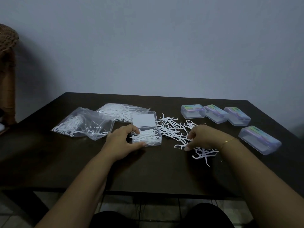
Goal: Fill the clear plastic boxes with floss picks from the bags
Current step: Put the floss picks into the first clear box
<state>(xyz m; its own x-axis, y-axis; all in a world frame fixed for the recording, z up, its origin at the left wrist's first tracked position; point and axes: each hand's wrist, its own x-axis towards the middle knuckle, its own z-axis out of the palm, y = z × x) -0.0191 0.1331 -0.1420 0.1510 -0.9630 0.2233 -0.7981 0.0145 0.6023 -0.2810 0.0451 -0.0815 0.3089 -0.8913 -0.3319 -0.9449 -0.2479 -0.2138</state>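
Observation:
An open clear plastic box [158,139] sits mid-table with white floss picks inside and its lid [144,120] raised behind. My left hand [122,141] grips the box's left end, thumb along its front edge. A loose pile of floss picks [172,129] lies to the right of the box. My right hand [201,137] rests on that pile with its fingers curled down, pinching picks. Two clear bags of floss picks lie at the left, one nearer [82,124] and one behind [118,111].
Several closed clear boxes with coloured labels stand at the right: three in a back row [215,113] and one nearer [259,139]. The dark table's front edge [148,193] is close to my lap. A wicker chair [7,63] stands at the far left.

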